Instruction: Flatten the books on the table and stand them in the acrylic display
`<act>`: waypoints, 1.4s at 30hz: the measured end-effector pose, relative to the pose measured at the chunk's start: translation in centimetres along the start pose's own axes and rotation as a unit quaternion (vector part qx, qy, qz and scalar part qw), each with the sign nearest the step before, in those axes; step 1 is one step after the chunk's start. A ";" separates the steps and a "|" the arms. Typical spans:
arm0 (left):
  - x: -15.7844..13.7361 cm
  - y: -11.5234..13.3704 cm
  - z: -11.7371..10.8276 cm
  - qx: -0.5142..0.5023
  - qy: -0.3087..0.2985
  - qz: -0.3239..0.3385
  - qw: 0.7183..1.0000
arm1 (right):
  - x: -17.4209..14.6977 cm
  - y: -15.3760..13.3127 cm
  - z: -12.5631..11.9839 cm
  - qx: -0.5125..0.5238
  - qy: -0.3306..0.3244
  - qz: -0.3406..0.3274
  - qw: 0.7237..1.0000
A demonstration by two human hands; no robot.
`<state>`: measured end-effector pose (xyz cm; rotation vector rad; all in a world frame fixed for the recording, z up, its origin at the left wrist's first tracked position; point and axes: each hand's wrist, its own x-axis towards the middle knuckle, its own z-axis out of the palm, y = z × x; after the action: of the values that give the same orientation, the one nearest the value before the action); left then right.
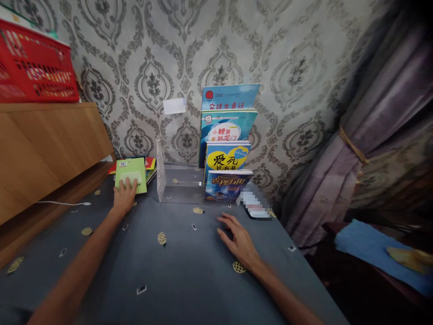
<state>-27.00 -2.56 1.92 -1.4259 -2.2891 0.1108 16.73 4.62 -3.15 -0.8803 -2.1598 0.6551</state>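
My left hand (125,193) reaches to the far left and lays its spread fingertips on a light green book (139,169). That book tops a small pile, with red and yellow book edges (150,163) showing beneath it. Over the table, my right hand (238,239) is open with its fingers apart and nothing in it. Ahead of it stands a clear acrylic rack (182,194). Its right side holds a dark blue book (226,186) in front, then a yellow-and-blue book (227,158), a teal book (248,124) and a light blue book (233,94) in rising steps.
A phone (255,205) lies right of the rack. On the left, a wooden cabinet (50,149) carries a red basket (37,67), and a white cable (64,203) runs from it. Beyond the table's right edge are a tied curtain (348,144) and a blue cloth (372,243).
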 end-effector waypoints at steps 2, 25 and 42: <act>-0.7 0.5 0.6 0.001 -0.002 -0.002 1.000 | 0.0 0.0 0.0 -0.005 -0.001 -0.002 1.000; -9.3 2.9 -3.1 -0.017 -0.180 0.046 0.982 | -0.2 -0.1 0.0 -0.034 -0.027 -0.026 0.999; -4.5 0.5 -1.0 -0.107 -0.125 -0.069 0.984 | -0.2 -0.8 -0.2 -0.049 -0.047 -0.030 0.997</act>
<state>-24.54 -6.38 1.24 -1.4188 -2.6671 0.0021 16.69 4.02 -2.54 -0.8471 -2.3104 0.5750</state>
